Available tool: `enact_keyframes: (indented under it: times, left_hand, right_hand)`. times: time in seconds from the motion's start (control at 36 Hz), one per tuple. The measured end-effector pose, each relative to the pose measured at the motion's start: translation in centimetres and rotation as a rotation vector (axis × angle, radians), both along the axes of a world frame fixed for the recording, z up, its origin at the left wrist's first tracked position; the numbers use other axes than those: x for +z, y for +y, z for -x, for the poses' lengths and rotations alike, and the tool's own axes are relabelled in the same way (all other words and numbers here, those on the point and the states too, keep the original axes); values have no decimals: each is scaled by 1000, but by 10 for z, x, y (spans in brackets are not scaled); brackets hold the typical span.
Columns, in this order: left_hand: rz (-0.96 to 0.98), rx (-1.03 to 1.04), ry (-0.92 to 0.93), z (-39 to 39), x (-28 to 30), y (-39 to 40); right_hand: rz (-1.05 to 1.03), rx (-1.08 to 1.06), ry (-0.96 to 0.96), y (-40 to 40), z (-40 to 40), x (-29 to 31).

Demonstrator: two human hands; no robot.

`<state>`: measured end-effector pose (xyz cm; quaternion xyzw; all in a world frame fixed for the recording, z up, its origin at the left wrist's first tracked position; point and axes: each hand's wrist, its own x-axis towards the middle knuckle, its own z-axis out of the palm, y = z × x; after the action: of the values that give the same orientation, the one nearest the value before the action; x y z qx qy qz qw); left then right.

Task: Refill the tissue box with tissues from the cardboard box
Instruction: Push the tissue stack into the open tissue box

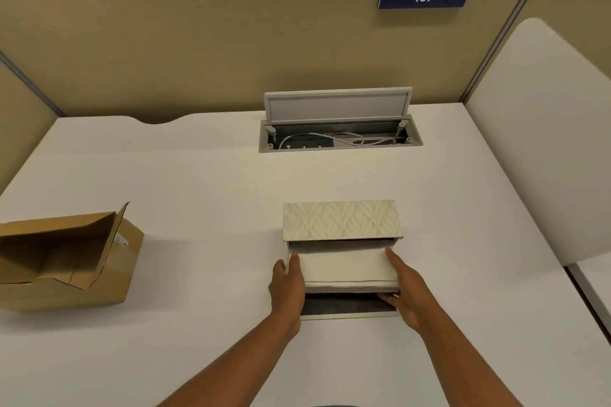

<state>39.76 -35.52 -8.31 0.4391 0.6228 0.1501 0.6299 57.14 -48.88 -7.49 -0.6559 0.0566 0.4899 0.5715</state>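
Sliding the tissue stack (347, 266) into the open tissue box (344, 274) is the step going on here, far as I can judge. Both hands are clamped on the stack from its short ends: left hand (287, 287) pressing flat against the left end, right hand (401, 287) on the right end with the thumb tucked underneath. The stack hangs just above the box's dark inside, tilted so its far edge dips toward the lid (342, 220), which stands hinged open at the back with its leaf pattern showing.

To do this bit well I'd keep the squeeze even so the sheets don't bow or fan out, line the long edge up with the box's back wall, then lower it flat and pull the fingers out last. The fit looks snug, so going in crooked could crumple the corners.

Containers: the tissue box's dark floor shows bare in front of the stack. The cardboard box (66, 261) sits well to the left of the tissue box on the desk (198, 182), flaps open; from this angle I only see bare cardboard inside, can't tell if more tissues are in there.
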Motion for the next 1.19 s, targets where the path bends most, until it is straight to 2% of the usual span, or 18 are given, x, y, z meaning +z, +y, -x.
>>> enact_keyframes:
  times: [0.08,0.25,0.33,0.47,0.58,0.69,0.78,0.94,1.19]
  left_hand:
    - [17,4,33,-2,1,-5]
    - [9,-134,14,0,0,-4]
    - [-37,-216,-10,6,-2,1]
    - [-42,-146,24,14,-1,8]
    - [-65,-230,22,10,2,6]
    - [-137,-249,29,13,0,7]
    - [-160,-250,46,17,-3,5]
    - [-177,-225,90,12,-1,10]
    - [-145,-261,59,15,-6,13]
  right_hand:
    - [27,10,-27,3,-3,4]
    - [96,103,-192,5,7,2]
    - [73,90,-178,3,5,3]
    - [54,9,-156,3,4,3]
    - [113,47,-274,5,10,0]
    - [82,74,-368,6,9,0]
    - [28,67,-356,9,6,3]
    - [24,-81,-185,10,6,-6]
    - [143,-97,-362,6,13,-12]
